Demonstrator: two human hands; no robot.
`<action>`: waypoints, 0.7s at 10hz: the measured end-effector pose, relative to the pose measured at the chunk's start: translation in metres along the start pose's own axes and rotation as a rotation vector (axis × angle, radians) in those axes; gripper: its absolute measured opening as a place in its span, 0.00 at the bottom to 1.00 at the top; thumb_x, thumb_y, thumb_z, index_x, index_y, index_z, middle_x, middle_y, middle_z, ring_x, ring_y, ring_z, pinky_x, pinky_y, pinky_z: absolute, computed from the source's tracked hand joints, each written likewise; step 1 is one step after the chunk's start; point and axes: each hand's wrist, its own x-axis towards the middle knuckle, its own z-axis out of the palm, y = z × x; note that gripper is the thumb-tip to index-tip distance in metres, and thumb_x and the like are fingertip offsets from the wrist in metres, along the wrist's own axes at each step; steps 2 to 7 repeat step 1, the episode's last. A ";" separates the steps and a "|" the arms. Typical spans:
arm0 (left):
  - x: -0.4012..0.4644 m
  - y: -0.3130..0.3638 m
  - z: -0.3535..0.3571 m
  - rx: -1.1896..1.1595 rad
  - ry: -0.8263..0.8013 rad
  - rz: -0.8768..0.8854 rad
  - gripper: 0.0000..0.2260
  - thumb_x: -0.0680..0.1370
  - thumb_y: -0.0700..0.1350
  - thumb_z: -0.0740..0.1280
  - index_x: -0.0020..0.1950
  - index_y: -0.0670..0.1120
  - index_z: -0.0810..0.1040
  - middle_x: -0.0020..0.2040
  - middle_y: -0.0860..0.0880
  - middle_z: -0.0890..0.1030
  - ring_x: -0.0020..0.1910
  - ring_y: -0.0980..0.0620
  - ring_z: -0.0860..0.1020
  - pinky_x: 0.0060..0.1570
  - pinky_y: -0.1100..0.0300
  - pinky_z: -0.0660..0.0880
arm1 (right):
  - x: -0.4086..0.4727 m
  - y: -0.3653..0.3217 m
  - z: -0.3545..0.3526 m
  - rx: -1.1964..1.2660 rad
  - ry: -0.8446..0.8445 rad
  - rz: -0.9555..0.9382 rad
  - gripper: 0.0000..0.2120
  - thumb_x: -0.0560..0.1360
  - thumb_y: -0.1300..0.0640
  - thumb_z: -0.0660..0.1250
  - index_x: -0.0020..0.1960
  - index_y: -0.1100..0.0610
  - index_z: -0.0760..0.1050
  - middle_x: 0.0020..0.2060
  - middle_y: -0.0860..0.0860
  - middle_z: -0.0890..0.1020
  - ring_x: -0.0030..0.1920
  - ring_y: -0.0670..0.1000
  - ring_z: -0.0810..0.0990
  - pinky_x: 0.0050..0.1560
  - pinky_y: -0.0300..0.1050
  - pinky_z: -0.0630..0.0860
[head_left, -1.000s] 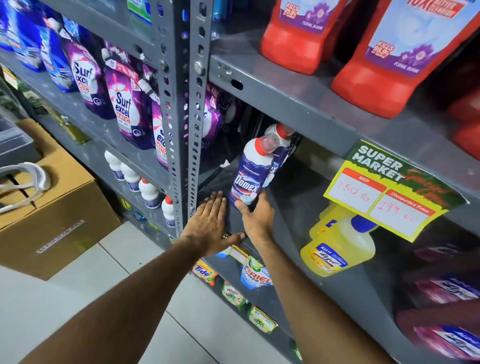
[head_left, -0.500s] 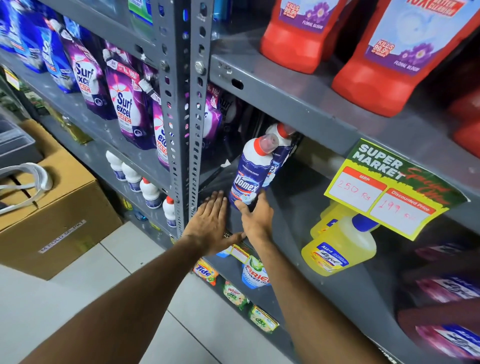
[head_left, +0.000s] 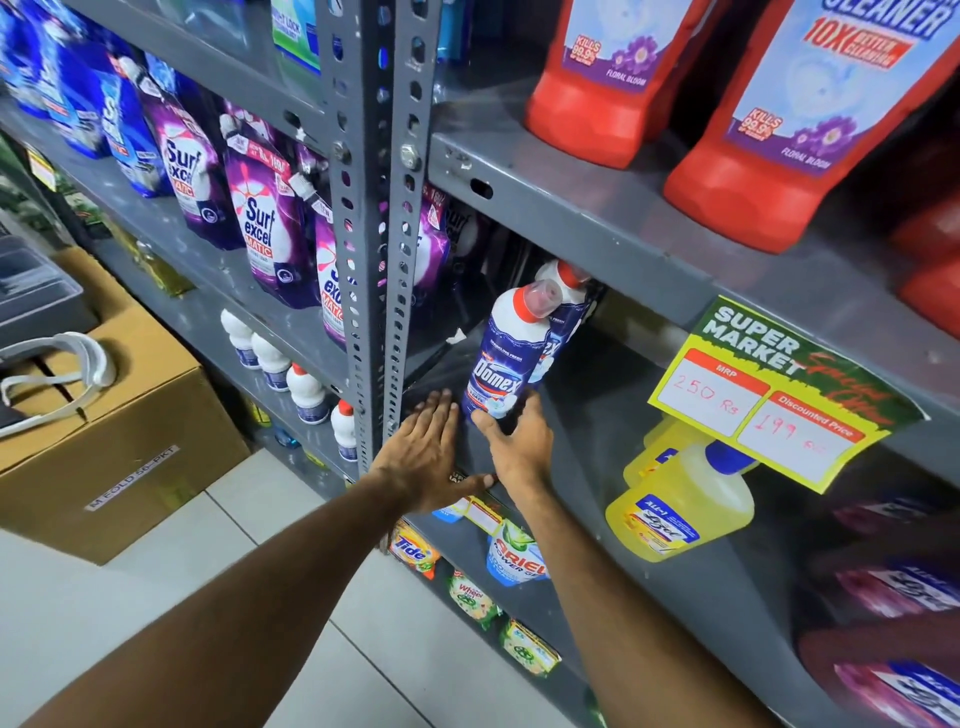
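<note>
One blue-and-white red-capped plastic bottle (head_left: 506, 358) stands on the grey metal shelf (head_left: 597, 431) against its twin (head_left: 566, 275); my right hand (head_left: 519, 452) grips its base, left hand (head_left: 421, 457) flat and open alongside, so a top-heavy tilt could topple both.

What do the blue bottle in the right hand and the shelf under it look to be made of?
The blue bottle is likely moulded plastic with a glossy printed wrap, going by its sheen and white shoulder; its cap looks plastic too. The shelf is probably steel with grey paint, given the punched holes in the post.
</note>
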 end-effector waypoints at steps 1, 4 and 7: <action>-0.014 -0.002 -0.009 0.003 -0.012 0.026 0.55 0.75 0.80 0.44 0.83 0.38 0.35 0.83 0.39 0.33 0.84 0.42 0.36 0.78 0.50 0.34 | -0.011 -0.006 -0.012 0.097 0.039 -0.031 0.36 0.72 0.56 0.82 0.75 0.58 0.69 0.68 0.54 0.82 0.66 0.51 0.82 0.63 0.44 0.82; -0.014 -0.002 -0.009 0.003 -0.012 0.026 0.55 0.75 0.80 0.44 0.83 0.38 0.35 0.83 0.39 0.33 0.84 0.42 0.36 0.78 0.50 0.34 | -0.011 -0.006 -0.012 0.097 0.039 -0.031 0.36 0.72 0.56 0.82 0.75 0.58 0.69 0.68 0.54 0.82 0.66 0.51 0.82 0.63 0.44 0.82; -0.014 -0.002 -0.009 0.003 -0.012 0.026 0.55 0.75 0.80 0.44 0.83 0.38 0.35 0.83 0.39 0.33 0.84 0.42 0.36 0.78 0.50 0.34 | -0.011 -0.006 -0.012 0.097 0.039 -0.031 0.36 0.72 0.56 0.82 0.75 0.58 0.69 0.68 0.54 0.82 0.66 0.51 0.82 0.63 0.44 0.82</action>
